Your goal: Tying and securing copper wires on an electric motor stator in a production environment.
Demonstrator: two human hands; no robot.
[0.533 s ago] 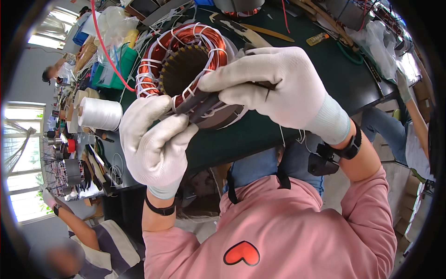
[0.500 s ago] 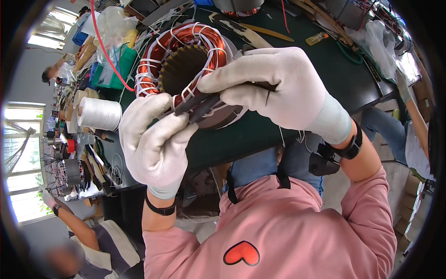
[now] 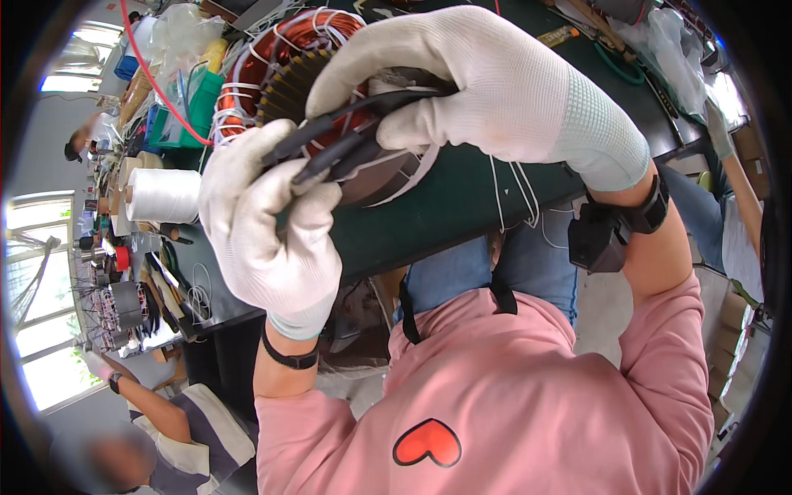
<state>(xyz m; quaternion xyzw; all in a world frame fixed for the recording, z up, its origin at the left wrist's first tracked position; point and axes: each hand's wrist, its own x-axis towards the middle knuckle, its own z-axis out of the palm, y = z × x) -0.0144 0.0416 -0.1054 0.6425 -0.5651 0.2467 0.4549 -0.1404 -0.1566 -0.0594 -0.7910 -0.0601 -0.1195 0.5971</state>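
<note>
My gloved right hand [image 3: 487, 82] arches over the near side of a motor stator, its thumb and fingers closed on black sleeved leads [image 3: 309, 140]. The white-gloved left hand [image 3: 268, 227] is closed too, with fingertips at the other ends of these dark sleeves. Two sleeves lie side by side between the hands. Behind them stands the stator [image 3: 262, 54], with red-orange copper windings bound in white cord and yellow slot liners round its bore. The right hand covers part of the stator. White cord ends [image 3: 516, 194] hang below the right wrist.
The stator rests on a dark green tabletop [image 3: 396, 223]. At left are a white thread spool [image 3: 165, 195], a green bin [image 3: 194, 111] and a red hose [image 3: 157, 78]. A yellow-handled tool [image 3: 558, 35] lies at the far right. Co-workers sit lower left [image 3: 181, 429] and at right.
My right hand has moved up and away, its fingers now further along the sleeves. More of the black sleeves shows between the hands. The view has shifted slightly.
</note>
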